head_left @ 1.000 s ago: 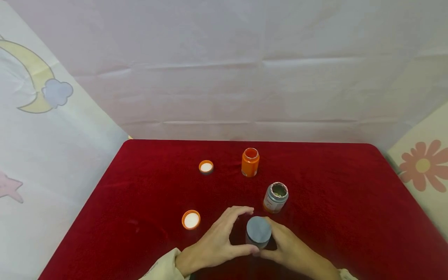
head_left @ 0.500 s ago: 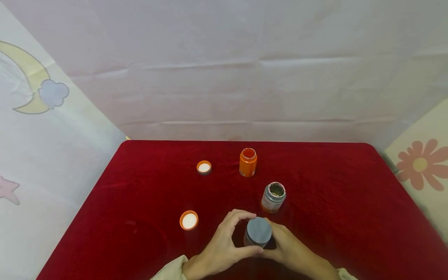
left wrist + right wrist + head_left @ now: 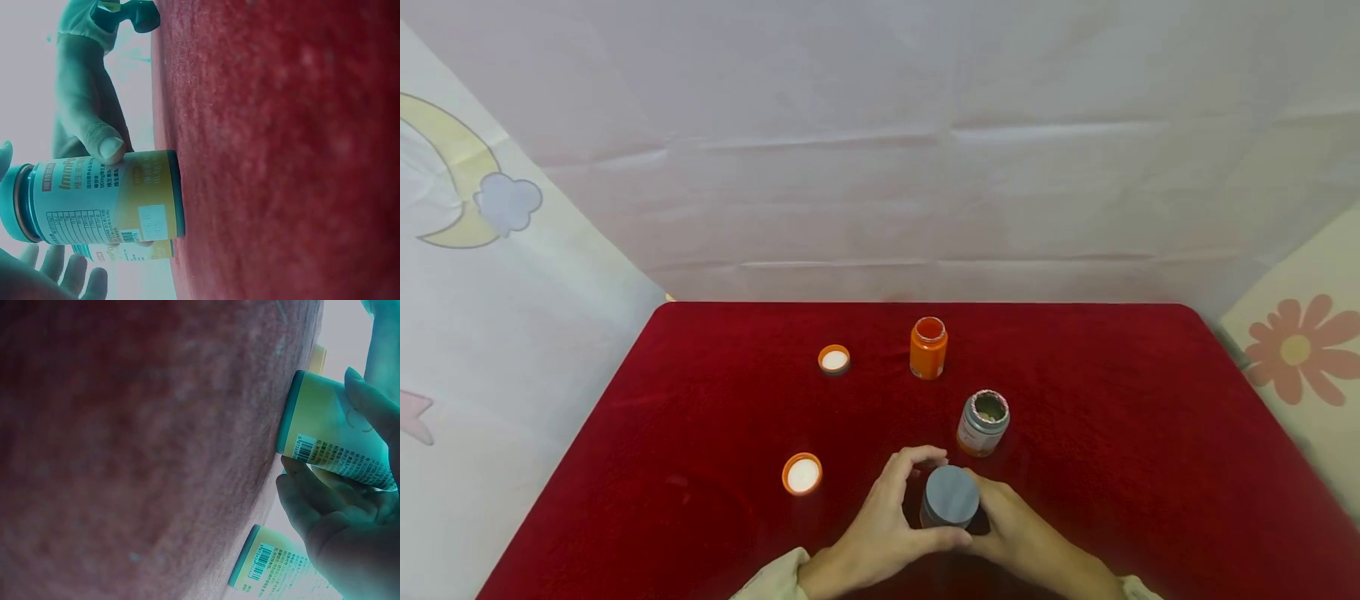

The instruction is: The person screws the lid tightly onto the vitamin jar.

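Note:
A supplement bottle (image 3: 94, 200) with a yellow-and-white printed label stands upright on the red tabletop near its front. My right hand (image 3: 1022, 533) grips its body from the right, thumb (image 3: 111, 149) against the label and fingers round the far side. From the left my left hand (image 3: 880, 533) curves round the flat grey lid (image 3: 951, 496), with the thumb in front and the fingertips at the far rim. In the left wrist view its fingers (image 3: 74, 275) are spread along one side of the lid. The head view hides most of the bottle's body behind the hands.
Just beyond the hands stands an uncapped grey-necked bottle (image 3: 981, 433) with pale contents. Farther back is an uncapped orange bottle (image 3: 928, 358). Two lids, one near (image 3: 802, 475) and one far (image 3: 834, 360), lie white inside up on the left. A pale wall (image 3: 880, 167) rises behind the table.
My left hand has drawn in closer round the lid, its thumb sliding rightward across the front. My right hand has kept its grip. The view has shifted slightly.

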